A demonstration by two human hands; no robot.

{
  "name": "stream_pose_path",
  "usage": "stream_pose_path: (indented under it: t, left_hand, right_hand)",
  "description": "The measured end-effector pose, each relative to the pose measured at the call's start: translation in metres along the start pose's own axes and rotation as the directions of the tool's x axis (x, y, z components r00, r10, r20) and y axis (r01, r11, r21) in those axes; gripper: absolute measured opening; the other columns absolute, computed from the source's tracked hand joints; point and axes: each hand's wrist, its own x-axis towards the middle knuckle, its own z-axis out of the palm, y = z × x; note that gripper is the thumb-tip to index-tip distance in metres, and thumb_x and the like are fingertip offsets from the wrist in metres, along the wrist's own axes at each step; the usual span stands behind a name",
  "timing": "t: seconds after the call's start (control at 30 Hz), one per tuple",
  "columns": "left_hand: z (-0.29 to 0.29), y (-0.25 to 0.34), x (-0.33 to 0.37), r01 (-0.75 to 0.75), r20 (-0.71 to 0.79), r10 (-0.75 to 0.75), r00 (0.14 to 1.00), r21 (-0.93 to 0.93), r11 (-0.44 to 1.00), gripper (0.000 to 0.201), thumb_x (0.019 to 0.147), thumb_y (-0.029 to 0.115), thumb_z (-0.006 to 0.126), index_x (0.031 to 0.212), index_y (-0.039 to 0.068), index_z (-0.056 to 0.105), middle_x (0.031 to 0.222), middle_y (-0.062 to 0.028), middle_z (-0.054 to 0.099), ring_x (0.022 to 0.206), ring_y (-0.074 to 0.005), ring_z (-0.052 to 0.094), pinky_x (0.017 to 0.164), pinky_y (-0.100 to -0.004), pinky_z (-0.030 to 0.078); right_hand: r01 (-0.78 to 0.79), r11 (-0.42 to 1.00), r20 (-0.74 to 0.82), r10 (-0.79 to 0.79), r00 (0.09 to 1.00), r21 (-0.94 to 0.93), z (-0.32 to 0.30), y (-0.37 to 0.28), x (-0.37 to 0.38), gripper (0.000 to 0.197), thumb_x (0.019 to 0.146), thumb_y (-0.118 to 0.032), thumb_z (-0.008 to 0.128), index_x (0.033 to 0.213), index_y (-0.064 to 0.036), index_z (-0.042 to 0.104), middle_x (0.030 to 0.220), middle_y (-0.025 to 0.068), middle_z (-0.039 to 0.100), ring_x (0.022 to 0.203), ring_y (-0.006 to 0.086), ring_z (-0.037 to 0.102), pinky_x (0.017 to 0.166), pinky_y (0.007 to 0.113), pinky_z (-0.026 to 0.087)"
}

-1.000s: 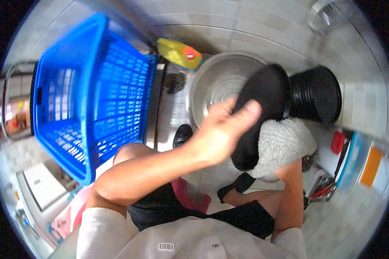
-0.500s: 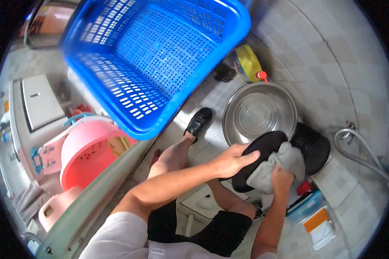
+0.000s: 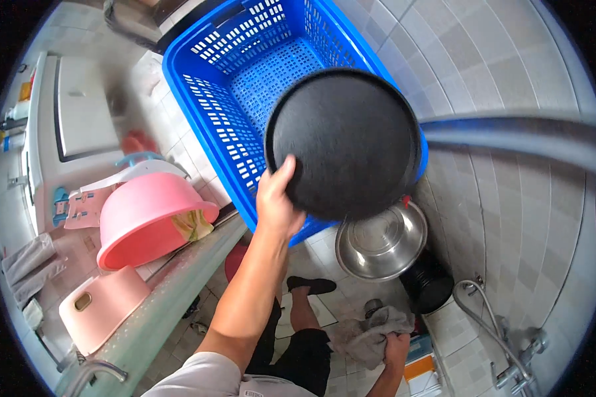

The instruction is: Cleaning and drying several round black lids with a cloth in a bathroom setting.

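Note:
My left hand [image 3: 278,205] grips the near-left edge of a round black disc [image 3: 344,142] with a raised rim, thumb laid over its face. The disc looks like a tray or lid; I cannot tell which. It is held up in front of a large blue slatted basket [image 3: 208,112] and hides part of it. Lower right, my right hand [image 3: 396,349] is closed on a grey cloth [image 3: 361,341], which hangs bunched and apart from the disc.
A steel basin [image 3: 381,245] stands by the tiled wall, a black cylinder [image 3: 430,284] beside it. A shower hose [image 3: 483,308] hangs on the right. Beyond a glass panel edge [image 3: 159,298] on the left are a pink tub [image 3: 142,205] and a white cabinet-like unit [image 3: 86,99].
My left hand has lifted the black disc up and away, over the basket. My right hand has drawn the cloth off it and down. The view has shifted too.

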Motion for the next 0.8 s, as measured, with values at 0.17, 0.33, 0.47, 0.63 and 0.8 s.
stream_pose_path:
  t: [0.17,0.33,0.47,0.63,0.8]
  left_hand:
    - [-0.018,-0.026,0.149,-0.071,-0.188,0.046,0.981,-0.13,0.989,0.039,0.097,0.01,0.05,0.132,-0.003,0.043,0.135,-0.0189,0.05,0.122,-0.0331,0.051,0.104,-0.049,0.043]
    - [-0.078,-0.026,0.269,0.021,-0.294,-0.071,0.953,-0.168,0.986,0.039,0.091,0.004,0.048,0.129,-0.005,0.042,0.127,-0.0212,0.052,0.113,-0.0357,0.055,0.097,-0.0508,0.05]
    - [-0.108,-0.028,0.333,0.013,-0.298,-0.052,0.953,-0.13,0.991,0.039,0.087,-0.002,0.046,0.126,-0.008,0.043,0.125,-0.0234,0.05,0.11,-0.0382,0.056,0.096,-0.051,0.051]
    - [-0.123,-0.038,0.37,0.004,-0.363,-0.072,0.929,-0.185,0.983,0.041,0.084,-0.005,0.041,0.125,-0.007,0.043,0.125,-0.0232,0.05,0.112,-0.0412,0.054,0.098,-0.0567,0.048]
    - [-0.142,-0.046,0.393,-0.021,-0.364,-0.066,0.929,-0.231,0.973,0.042,0.085,-0.006,0.041,0.126,-0.007,0.042,0.125,-0.0233,0.05,0.113,-0.0414,0.054,0.099,-0.0574,0.047]
  right_hand:
    - [-0.074,0.991,0.07,0.067,0.995,0.108,0.015,-0.029,0.011,0.036,0.073,-0.013,0.059,0.1,0.0106,0.058,0.093,0.0169,0.06,0.089,0.0295,0.057,0.082,0.036,0.043]
    - [-0.273,0.95,0.145,0.252,0.957,0.15,0.028,-0.068,0.018,0.033,0.075,-0.01,0.058,0.102,0.0079,0.058,0.095,0.014,0.063,0.087,0.023,0.059,0.08,0.034,0.047]
    - [-0.22,0.97,0.206,0.197,0.959,0.099,0.035,-0.093,0.023,0.033,0.077,-0.008,0.057,0.108,0.0057,0.058,0.099,0.0114,0.064,0.089,0.0202,0.06,0.081,0.034,0.048]
    - [-0.292,0.941,0.272,0.24,0.932,0.172,0.043,-0.102,0.03,0.036,0.079,-0.006,0.056,0.114,0.0027,0.059,0.104,0.0092,0.065,0.094,0.0208,0.06,0.085,0.033,0.047]
    - [-0.264,0.951,0.3,0.209,0.931,0.158,0.041,-0.092,0.04,0.036,0.079,-0.006,0.055,0.114,0.0029,0.058,0.107,0.0092,0.064,0.097,0.0204,0.059,0.087,0.033,0.046]
